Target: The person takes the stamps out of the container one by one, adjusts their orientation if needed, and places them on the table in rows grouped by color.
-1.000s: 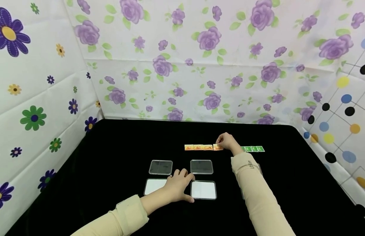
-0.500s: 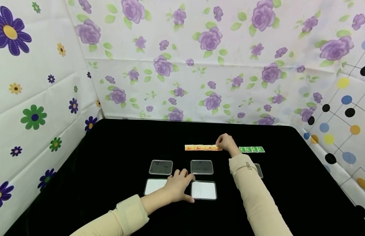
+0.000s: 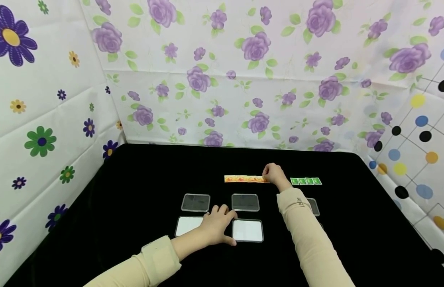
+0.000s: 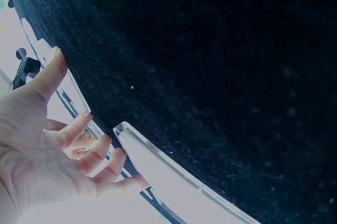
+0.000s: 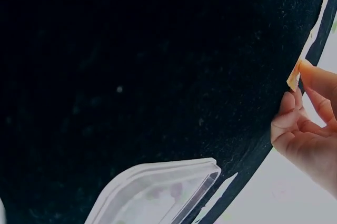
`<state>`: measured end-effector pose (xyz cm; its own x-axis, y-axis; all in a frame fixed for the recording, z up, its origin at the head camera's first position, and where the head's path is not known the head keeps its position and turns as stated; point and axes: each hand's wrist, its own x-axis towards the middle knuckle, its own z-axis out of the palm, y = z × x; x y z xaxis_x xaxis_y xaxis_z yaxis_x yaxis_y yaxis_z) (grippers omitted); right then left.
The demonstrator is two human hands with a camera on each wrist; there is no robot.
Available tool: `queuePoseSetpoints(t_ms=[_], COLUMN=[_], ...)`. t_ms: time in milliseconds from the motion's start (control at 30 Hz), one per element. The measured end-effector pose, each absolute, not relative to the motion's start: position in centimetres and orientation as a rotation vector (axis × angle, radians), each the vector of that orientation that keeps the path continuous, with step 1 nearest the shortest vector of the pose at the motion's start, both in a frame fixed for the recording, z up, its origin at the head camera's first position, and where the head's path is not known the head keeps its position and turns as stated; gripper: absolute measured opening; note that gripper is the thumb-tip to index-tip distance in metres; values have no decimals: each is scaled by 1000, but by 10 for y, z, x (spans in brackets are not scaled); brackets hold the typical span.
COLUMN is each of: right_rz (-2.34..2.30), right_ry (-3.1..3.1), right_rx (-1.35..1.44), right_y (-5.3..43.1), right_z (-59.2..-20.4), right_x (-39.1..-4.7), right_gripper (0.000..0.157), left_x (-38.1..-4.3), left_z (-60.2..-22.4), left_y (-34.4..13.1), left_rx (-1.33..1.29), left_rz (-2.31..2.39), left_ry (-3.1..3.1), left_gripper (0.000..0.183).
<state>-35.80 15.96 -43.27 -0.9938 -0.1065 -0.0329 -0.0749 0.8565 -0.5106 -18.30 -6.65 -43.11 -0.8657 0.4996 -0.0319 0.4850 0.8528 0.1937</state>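
A row of small orange picture cards (image 3: 241,179) lies flat on the black tablecloth. At its right end my right hand (image 3: 277,175) pinches the last orange card (image 5: 294,79) between thumb and finger, with its edge at the row. My left hand (image 3: 216,227) rests with fingers spread between two white-filled clear cases, the left case (image 3: 187,226) and the right case (image 3: 248,230). The left wrist view shows those fingers loosely bent around nothing, some close to a case edge (image 4: 174,171). Beyond the hand lie two clear, dark-looking cases, one left (image 3: 195,203) and one right (image 3: 245,202).
A row of green cards (image 3: 306,181) lies right of my right hand. Partly behind the right sleeve (image 3: 308,231) is another clear case (image 3: 314,207). Flowered cloth (image 3: 222,111) hangs behind the table, with patterned cloth along both sides.
My right hand has slid the last orange card left, closing the gap to the row. The right forearm shifted left, uncovering more green cards and a clear case. The left hand stayed put.
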Motion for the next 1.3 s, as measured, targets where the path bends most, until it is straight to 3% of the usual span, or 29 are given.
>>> queuePoseSetpoints(t_ms=[500,667,867,1033,1300], right_rz=[-749,-720,-649,-656,-613], right_ry=[2959,2943,2893,2865,2837], right_rx=[-235,-302,-273,-331,-363], right_y=[161,169,165,175,167], right_z=[-432,-452,-436,-459,-421], right_x=[-358,-383,-369,-396,-358], right_gripper=[5,7,14,17,15], left_x=[-183,-183,-183,-182,-181], left_z=[-428,-428,-429,-428,-427], left_y=[-66,-66,-66,-66,-67], left_rx=[791,786,791,788,797], left_rz=[281,285,290,288,282], left_ry=[2942,2935,2934,2933,2939], left_gripper=[71,71,70,70,70])
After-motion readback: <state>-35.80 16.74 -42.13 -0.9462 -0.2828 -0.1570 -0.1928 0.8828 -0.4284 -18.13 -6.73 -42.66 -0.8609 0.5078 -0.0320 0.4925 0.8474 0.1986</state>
